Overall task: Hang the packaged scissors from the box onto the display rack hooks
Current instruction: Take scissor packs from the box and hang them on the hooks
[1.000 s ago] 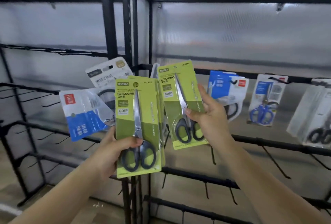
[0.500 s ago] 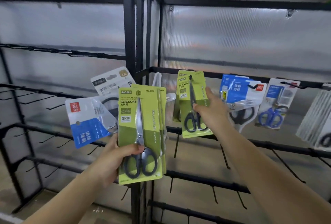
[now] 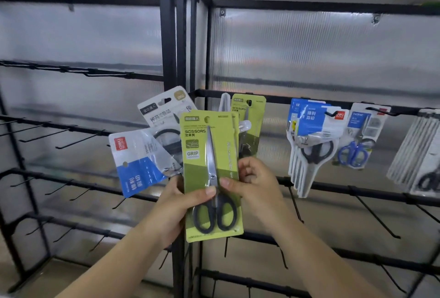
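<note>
Left hand (image 3: 176, 204) grips fanned scissor packs; right hand (image 3: 256, 182) pinches front green pack (image 3: 210, 173), forearms raised.

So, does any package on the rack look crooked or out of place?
Mostly not. The green scissors pack hangs straight on the top bar. The blue-and-white packs to its right hang bunched and slightly fanned, the lower edges spreading apart. The packs fanned in the left hand are only held, not hung.
</note>
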Tool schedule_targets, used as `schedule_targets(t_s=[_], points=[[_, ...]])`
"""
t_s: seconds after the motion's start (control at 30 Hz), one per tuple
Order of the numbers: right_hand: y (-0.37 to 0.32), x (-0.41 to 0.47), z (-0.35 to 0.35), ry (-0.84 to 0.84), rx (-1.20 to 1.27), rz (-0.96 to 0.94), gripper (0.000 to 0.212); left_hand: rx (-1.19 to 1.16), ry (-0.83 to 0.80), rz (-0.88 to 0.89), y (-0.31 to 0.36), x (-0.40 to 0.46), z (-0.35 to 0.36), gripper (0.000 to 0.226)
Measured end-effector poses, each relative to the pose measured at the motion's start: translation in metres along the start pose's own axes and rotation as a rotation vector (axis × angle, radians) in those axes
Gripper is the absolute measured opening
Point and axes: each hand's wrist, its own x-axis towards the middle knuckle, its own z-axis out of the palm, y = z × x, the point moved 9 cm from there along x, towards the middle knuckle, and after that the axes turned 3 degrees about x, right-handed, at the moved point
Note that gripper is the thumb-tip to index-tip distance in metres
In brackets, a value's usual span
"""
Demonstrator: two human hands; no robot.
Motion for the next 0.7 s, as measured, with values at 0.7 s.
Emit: schedule_targets(t_s=[0.7], points=[[-0.013, 0.003, -0.047, 0.301, 0.165, -0.096, 0.026, -0.064, 0.236, -0.1, -0.009, -0.007, -0.031, 0.032]])
